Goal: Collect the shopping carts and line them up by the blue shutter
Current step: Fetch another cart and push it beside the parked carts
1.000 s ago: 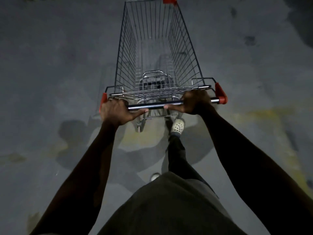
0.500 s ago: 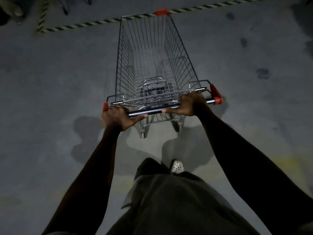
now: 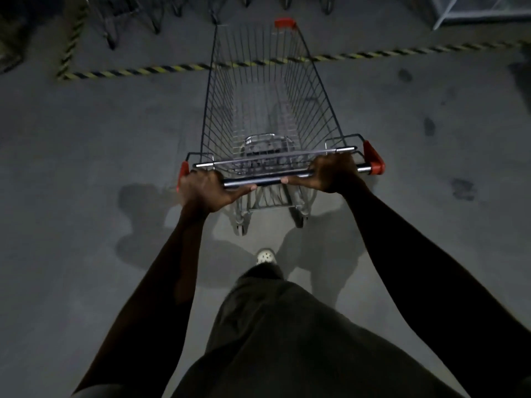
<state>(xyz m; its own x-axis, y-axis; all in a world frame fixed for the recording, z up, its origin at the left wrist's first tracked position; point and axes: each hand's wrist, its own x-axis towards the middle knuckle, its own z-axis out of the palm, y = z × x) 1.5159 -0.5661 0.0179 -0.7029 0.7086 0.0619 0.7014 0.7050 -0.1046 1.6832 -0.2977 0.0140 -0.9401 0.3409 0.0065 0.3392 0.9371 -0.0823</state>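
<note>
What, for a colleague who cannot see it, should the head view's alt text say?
A person's left hand and right hand grip the handle bar of an empty wire shopping cart, seen from above on dim grey concrete. A yellow-and-black floor stripe shows through its basket; metal legs, probably of other carts, stand beyond.

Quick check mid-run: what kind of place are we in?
Probably a store's cart bay or car park, dimly lit: bare, stained concrete floor, a yellow-and-black hazard stripe marking off a zone, and beyond it what look like the legs of parked carts. The wire shopping cart fits that.
</note>
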